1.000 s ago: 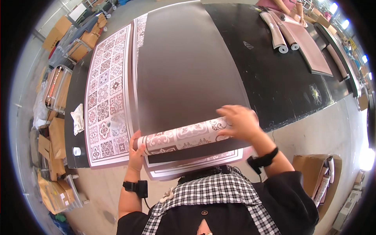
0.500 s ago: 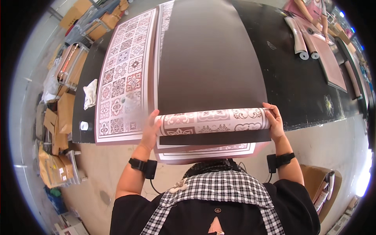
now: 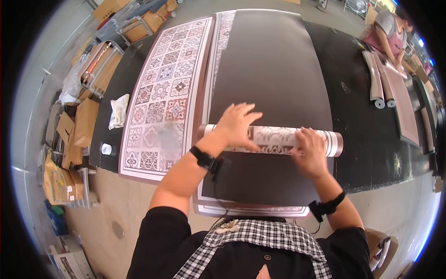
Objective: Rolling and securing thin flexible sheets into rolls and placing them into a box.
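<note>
A large mat lies dark brown underside up (image 3: 278, 69). Its near part is wound into a roll (image 3: 274, 135) that shows a tile pattern in white and brown. My left hand (image 3: 238, 126) rests over the roll's left part, fingers spread and the thumb toward me. On the right part lies my right hand (image 3: 310, 151), its fingers apart and bent over the top, a little blurred. Neither hand is wrapped round the roll. Another patterned mat edge (image 3: 251, 210) shows beneath, at the table's near edge.
A tile-patterned mat (image 3: 160, 100) lies face up on the left of the black table (image 3: 357, 135). A white cloth (image 3: 119, 111) and a small white roll (image 3: 106, 149) are at the left edge. Another person (image 3: 390, 35) works by rolled mats (image 3: 375, 81) at the far right.
Both hands have left the roll's ends and moved inward onto its top. The roll sits farther from the near edge, with more dark underside showing in front. My view has shifted.
</note>
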`<state>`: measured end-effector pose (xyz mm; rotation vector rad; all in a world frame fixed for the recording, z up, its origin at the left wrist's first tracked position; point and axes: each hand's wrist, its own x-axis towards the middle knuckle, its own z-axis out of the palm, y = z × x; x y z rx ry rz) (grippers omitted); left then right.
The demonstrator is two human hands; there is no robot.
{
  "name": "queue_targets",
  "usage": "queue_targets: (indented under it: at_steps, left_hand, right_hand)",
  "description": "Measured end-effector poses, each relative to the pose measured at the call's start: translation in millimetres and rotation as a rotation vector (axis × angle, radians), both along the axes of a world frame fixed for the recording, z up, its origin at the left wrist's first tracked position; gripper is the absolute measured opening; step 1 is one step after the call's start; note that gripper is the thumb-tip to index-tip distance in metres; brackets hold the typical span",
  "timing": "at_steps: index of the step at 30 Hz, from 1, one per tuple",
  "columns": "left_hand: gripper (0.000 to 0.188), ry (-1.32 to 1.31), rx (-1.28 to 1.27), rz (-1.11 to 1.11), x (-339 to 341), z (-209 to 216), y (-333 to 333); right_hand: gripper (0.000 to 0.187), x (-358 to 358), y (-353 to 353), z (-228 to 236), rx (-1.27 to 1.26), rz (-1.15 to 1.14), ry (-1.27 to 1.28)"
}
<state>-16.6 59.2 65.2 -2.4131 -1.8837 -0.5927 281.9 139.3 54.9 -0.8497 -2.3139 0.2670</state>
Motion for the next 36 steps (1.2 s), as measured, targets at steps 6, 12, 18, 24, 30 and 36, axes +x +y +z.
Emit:
queue_targets:
  at_steps: [6, 12, 18, 24, 30, 36]
  left_hand:
    - [0.079, 0.091, 0.239, 0.071, 21, -7, 20]
    - [0.095, 0.07, 0.103, 0.137, -29, -18, 106]
    - [0.098, 0.132, 0.088, 0.143, -54, -21, 134]
    - [0.085, 0.124, 0.003, 0.15, -35, -2, 124]
    - [0.083, -0.187, -0.132, 0.018, 14, 21, -75]
    - [0.093, -0.156, -0.142, 0.222, -18, 2, -174]
  right_hand:
    - [0.058, -72, 118, 15, -0.318, -0.066, -0.486]
    - [0.08, -111, 123, 7, 0.141, 0.106, -0.248]
    - [0.091, -132, 166, 26, 0.033, 0.079, -0.435]
    - [0.086, -124, 167, 26, -0.018, 0.142, -0.484]
    - [0.085, -38, -15, 12, -0.064, 0.338, -0.458]
    - [0.061, 71, -17, 26, -0.17, 0.236, -0.23]
